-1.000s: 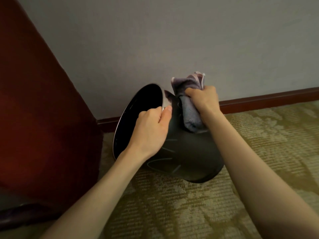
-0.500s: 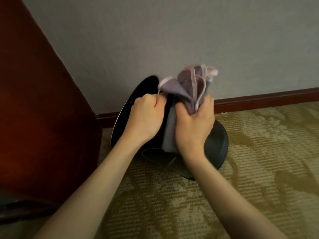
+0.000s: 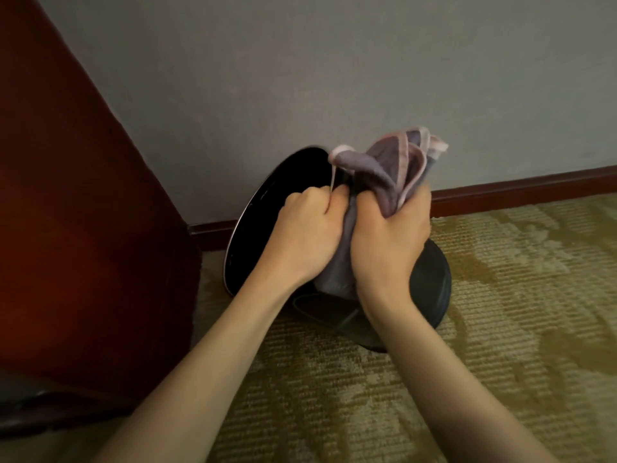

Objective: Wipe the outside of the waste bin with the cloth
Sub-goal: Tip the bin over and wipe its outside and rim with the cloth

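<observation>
The bin (image 3: 430, 289) is a round, dark tub that lies tipped on a ribbed olive carpet (image 3: 500, 345), close to the wall (image 3: 334, 78). Its glossy black mouth, ringed by a thin bright edge, faces left and up, and its flat base points right. The cloth (image 3: 384, 168) is soft grey-purple towelling with a pale pink hem. It is bunched over the bin's upper side, with loose folds standing up above the knuckles. The right hand (image 3: 390, 238) is closed tight round the bunch and holds it against the bin's outer wall. The left hand (image 3: 307, 235) is fisted just beside it at the rim. A strand of pink hem runs into that fist, so it seems to pinch the cloth; whether it holds the rim too is hidden. A dark wooden skirting (image 3: 517, 185) lines the wall, and a smooth red-brown panel (image 3: 66, 228) fills the left.
</observation>
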